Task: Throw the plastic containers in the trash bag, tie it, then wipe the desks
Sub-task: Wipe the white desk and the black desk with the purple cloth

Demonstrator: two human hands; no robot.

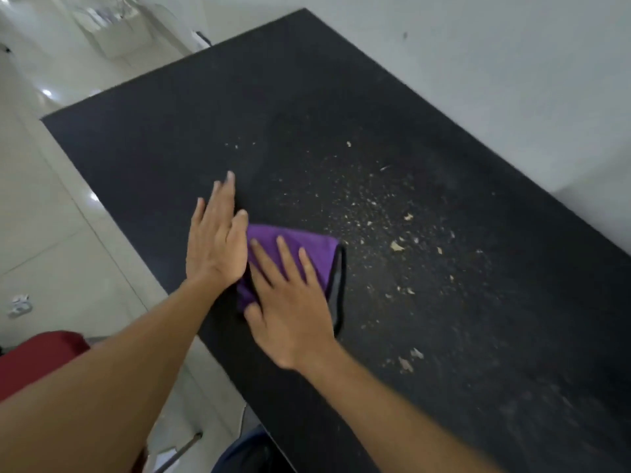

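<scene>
I see the black desk filling most of my view, its far side against a white wall. My right hand lies flat on the purple cloth, fingers straight and spread, pressing it onto the desk. My left hand is flat too, fingers straight, holding nothing, just beside the cloth's left edge. Pale crumbs lie scattered to the cloth's right.
</scene>
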